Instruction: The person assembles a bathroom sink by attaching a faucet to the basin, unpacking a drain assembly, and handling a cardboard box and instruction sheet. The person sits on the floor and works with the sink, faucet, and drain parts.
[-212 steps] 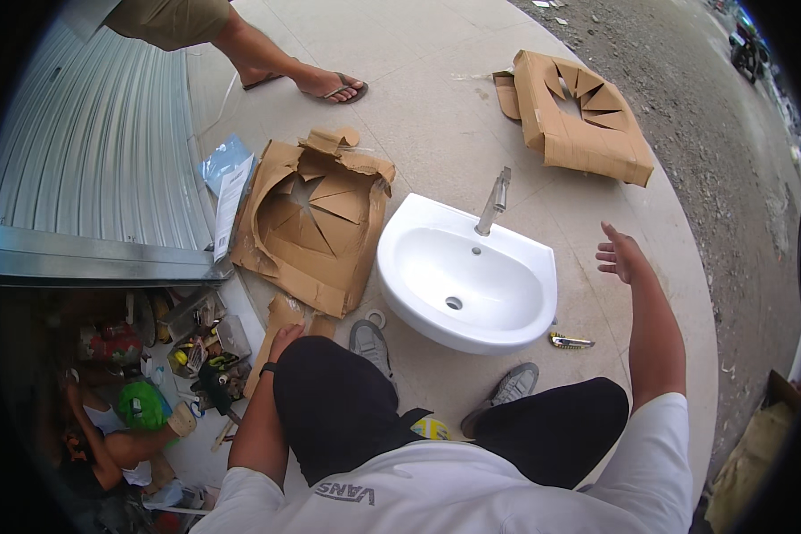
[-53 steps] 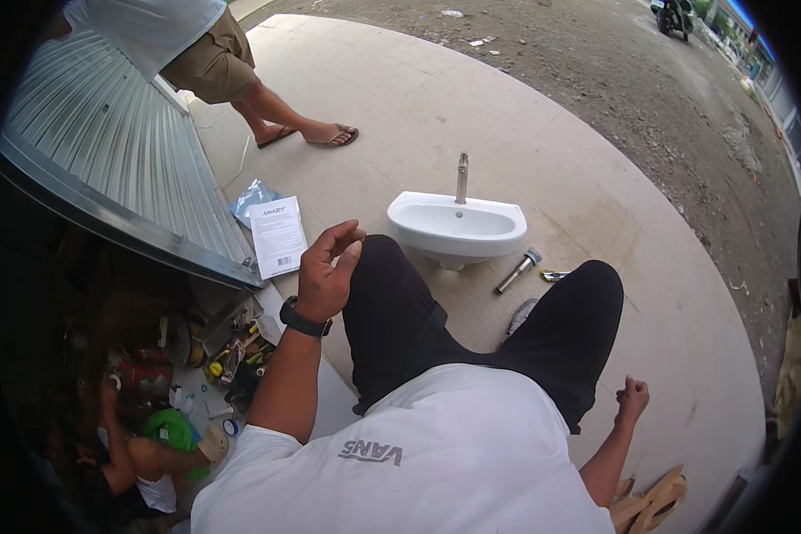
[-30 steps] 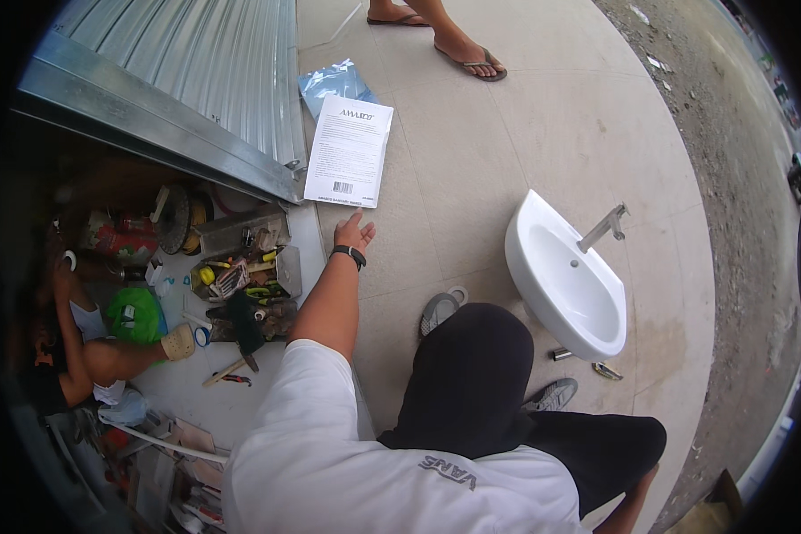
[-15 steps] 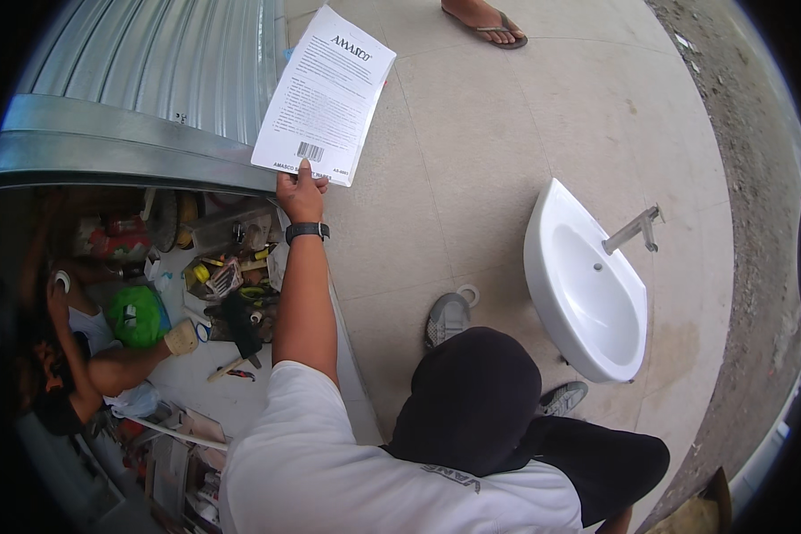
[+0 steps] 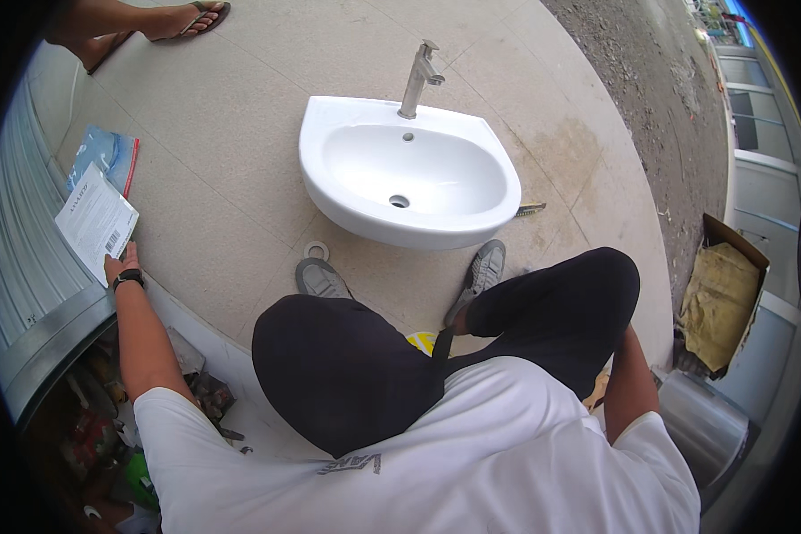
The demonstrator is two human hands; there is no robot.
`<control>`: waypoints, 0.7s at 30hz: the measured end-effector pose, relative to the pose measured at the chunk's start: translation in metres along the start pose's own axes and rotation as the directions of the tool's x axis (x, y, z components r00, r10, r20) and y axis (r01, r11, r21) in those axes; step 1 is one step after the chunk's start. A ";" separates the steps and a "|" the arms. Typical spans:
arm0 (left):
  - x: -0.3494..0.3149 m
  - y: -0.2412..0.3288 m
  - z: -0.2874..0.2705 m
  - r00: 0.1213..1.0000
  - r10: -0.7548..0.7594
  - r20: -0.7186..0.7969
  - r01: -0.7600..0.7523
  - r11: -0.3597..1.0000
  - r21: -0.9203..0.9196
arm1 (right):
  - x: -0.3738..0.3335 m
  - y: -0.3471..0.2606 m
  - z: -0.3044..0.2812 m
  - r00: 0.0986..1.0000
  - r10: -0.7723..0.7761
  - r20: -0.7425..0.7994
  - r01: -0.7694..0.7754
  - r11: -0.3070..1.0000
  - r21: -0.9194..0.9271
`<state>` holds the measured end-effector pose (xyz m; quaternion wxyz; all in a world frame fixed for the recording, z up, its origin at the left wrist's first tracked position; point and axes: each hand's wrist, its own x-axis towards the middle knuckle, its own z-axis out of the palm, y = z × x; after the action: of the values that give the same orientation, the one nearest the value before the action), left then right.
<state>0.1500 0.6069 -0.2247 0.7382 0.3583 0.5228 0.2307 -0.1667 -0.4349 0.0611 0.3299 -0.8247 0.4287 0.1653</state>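
My right hand is out of sight: the right forearm runs down behind the black-trousered knee [image 5: 587, 294], so I cannot tell whether that hand is open or closed. Another person shows only as a foot in a flip-flop [image 5: 191, 16] at the top edge. The clutter at lower left, under the ribbed metal shutter [image 5: 27, 294], sits in shadow and I can't sort out what lies there.

My left hand [image 5: 120, 264] reaches out to the side, a black watch on the wrist, fingers closed on the lower corner of a printed white paper sheet [image 5: 95, 218]. The sheet lies flat against the shutter's edge, with a blue plastic sleeve [image 5: 107, 153] just beyond it on the floor.

In front of my grey shoes [image 5: 319, 279] a white ceramic basin [image 5: 409, 169] rests on the speckled concrete floor [image 5: 231, 116], glossy, rounded at the front, with a brushed-metal tap [image 5: 418, 76] standing upright at its back rim. A small pale ring [image 5: 317, 251] lies near its front edge. At far right, an open cardboard box [image 5: 725, 303] holds crumpled yellowish wrapping.
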 end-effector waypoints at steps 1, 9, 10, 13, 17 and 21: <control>-0.010 -0.004 0.000 0.998 -0.069 -0.004 0.069 0.997 0.021 | 0.000 0.005 0.004 1.000 0.030 -0.002 -0.030 0.998 0.060; -0.211 -0.059 0.007 0.924 -0.214 0.316 0.035 0.873 0.487 | 0.011 0.075 0.038 0.970 0.240 0.049 -0.217 0.752 0.622; -0.244 -0.058 0.010 0.901 -0.240 0.361 0.010 0.844 0.536 | 0.016 0.086 0.042 0.977 0.204 0.058 -0.200 0.795 0.573; -0.343 -0.033 0.026 0.793 -0.272 0.545 -0.132 0.796 0.590 | 0.038 0.110 0.066 0.999 0.027 0.040 -0.039 0.930 0.366; -0.476 0.012 0.055 0.719 -0.074 0.691 -0.462 0.691 0.556 | 0.078 0.108 0.091 0.983 0.003 0.185 -0.051 0.967 0.251; -0.594 0.038 0.080 0.544 0.043 0.838 -0.713 0.550 0.434 | 0.103 0.053 0.119 0.896 -0.407 0.178 0.281 0.829 0.483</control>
<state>0.0206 0.1830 0.1803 0.5876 0.8016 0.1103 -0.0014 -0.1488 -0.4372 -0.1041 0.5899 -0.7602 0.2481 0.1120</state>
